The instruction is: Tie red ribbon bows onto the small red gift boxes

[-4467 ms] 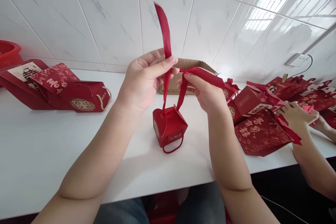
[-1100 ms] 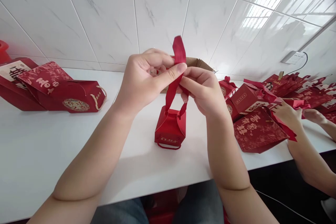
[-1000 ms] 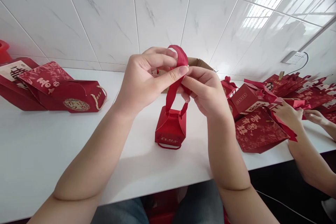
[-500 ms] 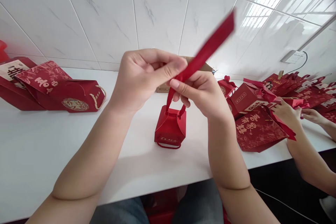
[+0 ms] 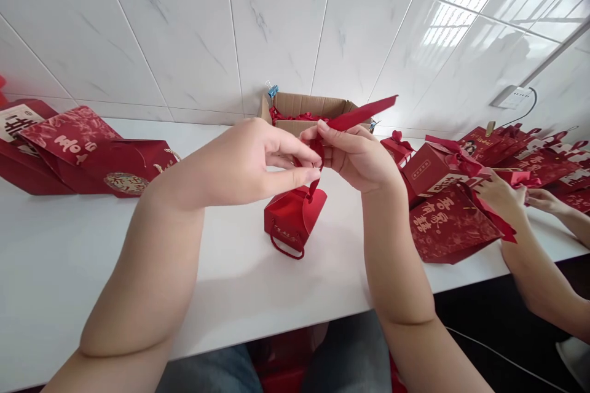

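Pinching a red ribbon (image 5: 362,115) with the right hand (image 5: 362,156), clamping it between thumb and fingers and sending its free end out toward the upper right. Reaching across with the left hand (image 5: 251,163), bending at the wrist, and bringing thumb and fingertips nearly together at the lower stretch of ribbon — leaving a grip there impossible to tell. Running the ribbon down to the top of a small red box (image 5: 286,215), on the counter (image 5: 295,301) between the forearms, with a red cord handle (image 5: 288,254) hanging on the near side. Showing behind, by the tiled wall (image 5: 286,24), an open cardboard box (image 5: 318,102) (partly filled with red pieces too small to tell apart) and a blue clip (image 5: 273,91) fixed at a corner of the rim. Including at the left a row of dark red gift boxes (image 5: 124,166) — set close together — and at the right a crowd of printed red packages (image 5: 454,227), with a co-worker's hands (image 5: 502,199) among them.
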The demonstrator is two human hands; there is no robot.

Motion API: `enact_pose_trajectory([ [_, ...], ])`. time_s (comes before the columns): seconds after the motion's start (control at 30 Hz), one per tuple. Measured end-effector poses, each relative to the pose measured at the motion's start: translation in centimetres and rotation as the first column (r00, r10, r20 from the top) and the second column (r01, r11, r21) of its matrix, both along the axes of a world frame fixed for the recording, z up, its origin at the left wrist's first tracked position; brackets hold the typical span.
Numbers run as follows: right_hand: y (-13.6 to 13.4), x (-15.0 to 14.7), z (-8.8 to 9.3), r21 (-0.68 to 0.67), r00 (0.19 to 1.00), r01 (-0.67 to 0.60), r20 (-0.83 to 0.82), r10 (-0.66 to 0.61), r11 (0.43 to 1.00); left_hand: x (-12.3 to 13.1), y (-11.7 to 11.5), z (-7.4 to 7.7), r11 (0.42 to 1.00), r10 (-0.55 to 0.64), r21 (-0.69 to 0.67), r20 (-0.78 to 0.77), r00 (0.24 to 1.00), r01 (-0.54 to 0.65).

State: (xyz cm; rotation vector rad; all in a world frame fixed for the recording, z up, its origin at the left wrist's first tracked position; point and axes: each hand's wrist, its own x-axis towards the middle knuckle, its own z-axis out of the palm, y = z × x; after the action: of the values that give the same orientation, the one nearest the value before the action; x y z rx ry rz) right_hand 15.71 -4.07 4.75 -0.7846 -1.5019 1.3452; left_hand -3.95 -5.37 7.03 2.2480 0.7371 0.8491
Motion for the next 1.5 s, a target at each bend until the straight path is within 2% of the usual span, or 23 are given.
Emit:
enact_pose_trajectory([
  [0.17, 0.0, 0.1, -0.4, 0.038, 0.998, 0.007, 0.054, -0.009, 0.999, -0.6, 0.4, 0.1, 0.986, -0.082, -0.155, -0.104, 0.991, 0.066],
  [0.3, 0.0, 0.3, -0.5, 0.1, 0.994, 0.014, 0.111, -0.025, 0.995, -0.9, 0.4, 0.4, 0.988, -0.107, -0.132, -0.249, 0.963, 0.076],
  [0.37, -0.1, 0.5, -0.4, 0.141, 0.987, 0.031, 0.151, -0.052, 0.99, -1.2, 0.3, 0.7, 0.99, -0.109, -0.123, -0.398, 0.911, 0.065],
  [0.47, -0.4, 0.9, -0.2, 0.259, 0.964, 0.044, 0.243, -0.109, 0.965, -1.7, 0.3, 1.1, 0.983, -0.158, -0.168, -0.612, 0.775, 0.068],
  [0.53, -0.7, 1.1, -0.1, 0.377, 0.931, 0.027, 0.328, -0.161, 0.926, -1.9, 0.6, 1.1, 0.976, -0.197, -0.204, -0.678, 0.708, 0.077],
  [0.6, -1.0, 1.3, 0.0, 0.513, 0.877, 0.022, 0.403, -0.263, 0.858, -1.9, 1.2, 0.9, 0.982, -0.163, -0.184, -0.689, 0.706, 0.046],
  [0.67, -1.1, 1.2, -0.1, 0.638, 0.817, 0.033, 0.426, -0.389, 0.769, -1.7, 1.9, 0.5, 0.993, -0.045, -0.11, -0.667, 0.744, -0.039],
  [0.73, -1.1, 1.1, -0.2, 0.718, 0.79, 0.062, 0.389, -0.474, 0.693, -1.3, 2.6, 0.1, 0.989, 0.068, -0.06, -0.633, 0.771, -0.136],
  [0.83, -1.1, 0.7, -0.2, 0.753, 0.814, 0.088, 0.323, -0.483, 0.652, -0.7, 3.4, -0.6, 0.971, 0.11, -0.119, -0.548, 0.829, -0.207],
  [0.9, -1.0, 0.5, -0.2, 0.751, 0.835, 0.067, 0.318, -0.449, 0.657, -0.1, 3.7, -1.0, 0.96, 0.104, -0.194, -0.425, 0.899, -0.203],
  [1.0, -1.0, 0.2, -0.2, 0.744, 0.858, 0.014, 0.334, -0.391, 0.668, 1.0, 3.9, -1.5, 0.948, 0.085, -0.292, -0.139, 0.987, -0.123],
  [1.13, -1.2, 0.0, -0.3, 0.727, 0.866, -0.037, 0.366, -0.341, 0.686, 2.3, 4.0, -2.1, 0.915, 0.067, -0.403, 0.159, 0.985, 0.003],
  [1.27, -1.4, 0.0, -0.2, 0.698, 0.861, -0.05, 0.393, -0.323, 0.714, 2.7, 4.2, -2.3, 0.897, 0.115, -0.441, 0.254, 0.96, 0.009],
  [1.4, -1.6, 0.3, 0.0, 0.667, 0.857, -0.049, 0.411, -0.311, 0.744, 2.5, 4.4, -2.3, 0.903, 0.078, -0.427, 0.273, 0.959, 0.048],
  [1.47, -1.8, 0.5, 0.2, 0.65, 0.841, -0.04, 0.432, -0.326, 0.759, 2.4, 4.4, -2.3, 0.913, 0.104, -0.407, 0.26, 0.96, 0.011],
  [1.5, -2.0, 0.7, 0.3, 0.638, 0.828, -0.023, 0.444, -0.342, 0.77, 2.2, 4.4, -2.3, 0.924, 0.147, -0.378, 0.235, 0.961, -0.049],
])
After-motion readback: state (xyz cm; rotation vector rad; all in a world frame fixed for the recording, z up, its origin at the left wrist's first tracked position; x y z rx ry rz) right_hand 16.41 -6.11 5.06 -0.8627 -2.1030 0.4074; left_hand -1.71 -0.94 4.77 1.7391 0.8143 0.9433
